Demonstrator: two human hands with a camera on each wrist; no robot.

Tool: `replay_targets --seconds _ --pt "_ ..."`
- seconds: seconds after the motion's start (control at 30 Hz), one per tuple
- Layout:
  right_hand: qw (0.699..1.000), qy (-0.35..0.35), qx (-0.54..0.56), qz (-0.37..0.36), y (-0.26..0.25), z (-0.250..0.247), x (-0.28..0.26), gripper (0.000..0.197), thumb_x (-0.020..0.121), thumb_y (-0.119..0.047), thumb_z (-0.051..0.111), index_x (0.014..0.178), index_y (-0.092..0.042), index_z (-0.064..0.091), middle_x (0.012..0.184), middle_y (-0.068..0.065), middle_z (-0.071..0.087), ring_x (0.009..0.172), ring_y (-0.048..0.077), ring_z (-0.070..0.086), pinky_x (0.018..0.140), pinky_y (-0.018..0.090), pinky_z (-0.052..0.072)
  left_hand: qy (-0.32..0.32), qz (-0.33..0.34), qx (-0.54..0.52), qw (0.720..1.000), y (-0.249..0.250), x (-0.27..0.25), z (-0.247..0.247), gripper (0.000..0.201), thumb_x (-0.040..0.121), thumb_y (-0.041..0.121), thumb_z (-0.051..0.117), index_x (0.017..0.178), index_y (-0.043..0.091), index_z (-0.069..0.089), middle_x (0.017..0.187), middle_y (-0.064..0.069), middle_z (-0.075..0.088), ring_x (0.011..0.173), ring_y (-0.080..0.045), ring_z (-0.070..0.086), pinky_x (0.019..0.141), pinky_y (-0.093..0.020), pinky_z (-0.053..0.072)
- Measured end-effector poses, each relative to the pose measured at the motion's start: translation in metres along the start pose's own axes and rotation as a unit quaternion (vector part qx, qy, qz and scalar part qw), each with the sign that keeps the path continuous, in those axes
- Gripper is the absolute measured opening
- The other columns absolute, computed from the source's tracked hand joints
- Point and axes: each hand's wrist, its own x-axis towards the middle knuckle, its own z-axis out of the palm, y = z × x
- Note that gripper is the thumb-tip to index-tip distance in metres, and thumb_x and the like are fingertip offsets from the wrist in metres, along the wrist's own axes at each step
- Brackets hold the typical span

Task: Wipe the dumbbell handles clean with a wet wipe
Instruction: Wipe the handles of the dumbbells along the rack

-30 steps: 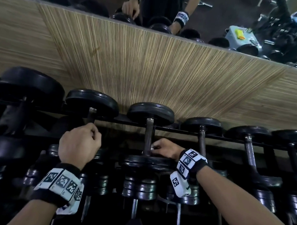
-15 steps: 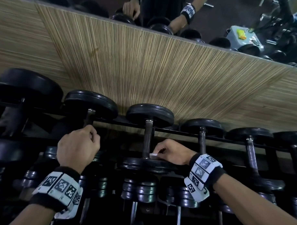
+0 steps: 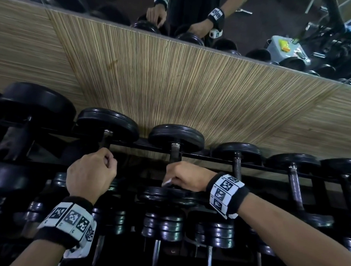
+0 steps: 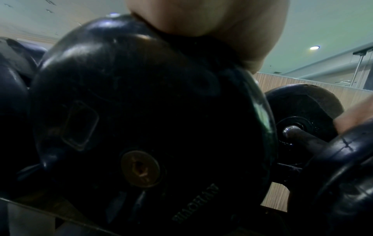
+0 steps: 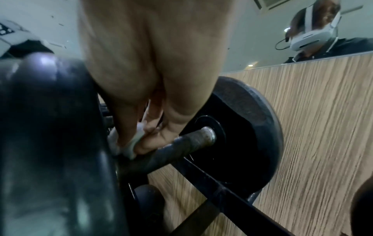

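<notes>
Dumbbell's dark knurled metal handle [image 5: 181, 145] on rack: right hand [image 3: 186, 178] clenches white wet wipe [image 5: 131, 143] round near end, mid-wipe. Left hand [image 3: 90, 174] grips neighbouring handle [image 3: 106, 139]. Next: probably slide wipe toward far plate.

Bare forearms, no sleeves reaching the wrists. Around the left wrist [image 3: 68, 222] a black fabric wristband [image 3: 53, 237] topped with a row of white square tiles printed with black pixel-pattern markers, with a white housing hanging below it. Same kit on the right wrist [image 3: 226, 196]: black band [image 3: 240, 199], white marker tiles [image 3: 225, 186] side by side, and a white casing at its lower edge.
</notes>
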Motion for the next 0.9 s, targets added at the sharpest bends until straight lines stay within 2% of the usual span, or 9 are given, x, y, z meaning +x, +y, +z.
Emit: replay_targets --seconds 0.13,0.23,0.33,0.4,0.47,0.57,0.7,0.77,0.9 --pt "1.0 0.01 0.024 0.01 0.008 0.0 -0.015 0.023 0.094 -0.004 0.061 0.108 -0.015 0.076 0.103 0.002 0.071 0.096 0.018 0.067 0.089 0.032 0.052 -0.005 -0.005 0.007 1.0 0.0 0.001 0.001 0.013 0.092 0.031 0.057 0.083 0.028 0.065 0.055 0.013 0.052 0.052 -0.015 0.046 0.055 -0.029 0.033" --pt "0.994 0.02 0.058 0.089 0.021 0.009 -0.029 0.02 0.095 -0.008 0.062 0.107 -0.015 0.077 0.106 -0.002 0.074 0.096 0.009 0.067 0.085 0.015 0.048 -0.001 -0.002 0.011 1.0 0.001 0.001 0.002 0.013 0.092 0.031 0.057 0.083 0.028 0.066 0.056 0.012 0.052 0.052 -0.016 0.048 0.054 -0.029 0.032" --pt "0.976 0.035 0.103 0.191 0.033 0.023 -0.022 0.017 0.097 -0.019 0.065 0.086 -0.014 0.077 0.086 -0.003 0.074 0.075 0.001 0.063 0.073 0.014 0.047 -0.005 -0.001 0.012 1.0 0.001 0.001 0.002 0.012 0.091 0.032 0.057 0.084 0.028 0.066 0.058 0.01 0.054 0.054 -0.019 0.052 0.056 -0.03 0.036" --pt "0.966 0.049 0.145 0.209 0.035 0.033 -0.008 0.019 0.096 -0.015 0.065 0.082 -0.007 0.075 0.078 0.003 0.071 0.065 0.0 0.055 0.067 0.012 0.042 -0.008 -0.002 0.014 1.0 0.001 0.001 0.001 0.012 0.091 0.032 0.057 0.085 0.028 0.066 0.06 0.009 0.057 0.057 -0.021 0.053 0.057 -0.031 0.038" --pt "0.959 0.058 0.196 0.197 0.033 0.037 -0.001 0.013 0.094 -0.006 0.065 0.093 0.001 0.076 0.087 0.007 0.074 0.067 -0.005 0.057 0.071 0.008 0.043 -0.003 -0.004 0.014 1.0 0.002 0.0 0.0 0.011 0.091 0.032 0.058 0.085 0.027 0.067 0.06 0.009 0.055 0.056 -0.02 0.05 0.058 -0.031 0.036" --pt "0.951 0.062 0.241 0.184 0.034 0.035 -0.009 0.012 0.094 -0.006 0.066 0.094 0.002 0.075 0.085 0.0 0.07 0.065 -0.011 0.057 0.073 0.007 0.043 0.007 -0.007 0.012 1.0 0.003 0.0 0.001 0.01 0.091 0.029 0.061 0.086 0.025 0.068 0.059 0.009 0.053 0.055 -0.017 0.044 0.058 -0.031 0.033" --pt "0.952 0.073 0.244 0.169 0.033 0.028 -0.027 0.016 0.094 -0.023 0.071 0.093 -0.009 0.079 0.092 0.002 0.078 0.081 0.007 0.069 0.086 0.03 0.056 0.011 -0.009 0.02 1.0 0.003 0.001 0.003 0.011 0.091 0.029 0.061 0.086 0.023 0.069 0.057 0.008 0.049 0.055 -0.018 0.042 0.057 -0.031 0.032" --pt "0.957 0.069 0.241 0.148 0.026 0.019 -0.033 0.016 0.094 -0.027 0.07 0.096 -0.015 0.08 0.093 0.001 0.078 0.087 0.015 0.072 0.086 0.033 0.057 0.002 -0.011 0.024 1.0 0.004 0.001 0.003 0.012 0.092 0.029 0.059 0.087 0.023 0.068 0.057 0.009 0.047 0.056 -0.02 0.044 0.058 -0.032 0.033" --pt "0.988 0.057 0.131 0.053 0.003 0.004 -0.018 0.018 0.097 -0.017 0.064 0.108 -0.019 0.077 0.092 -0.017 0.067 0.087 -0.002 0.063 0.083 0.011 0.046 0.005 -0.009 0.031 0.999 0.004 0.0 0.004 0.015 0.092 0.031 0.058 0.085 0.022 0.067 0.058 0.006 0.052 0.056 -0.022 0.046 0.057 -0.032 0.034"
